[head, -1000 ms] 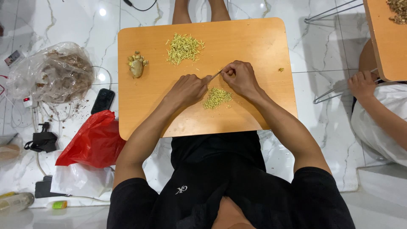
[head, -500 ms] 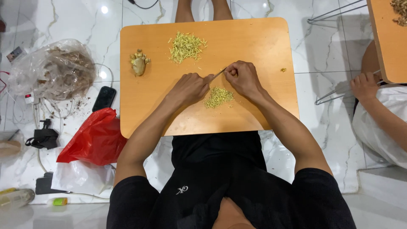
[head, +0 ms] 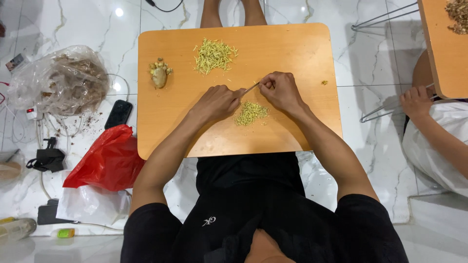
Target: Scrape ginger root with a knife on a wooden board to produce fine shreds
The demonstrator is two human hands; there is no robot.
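Pale thin sliver [head: 251, 88] bridges both hands, long axis slanting up-right; left hand [head: 218, 101] and right hand [head: 280, 90] each pinch one end above chopped pile [head: 251, 113] on surface [head: 292, 53].

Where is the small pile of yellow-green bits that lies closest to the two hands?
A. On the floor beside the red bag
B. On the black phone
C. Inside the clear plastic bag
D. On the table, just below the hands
D: the small pile lies on the wooden table, just below the left hand and right hand, which hold a thin stem between them.
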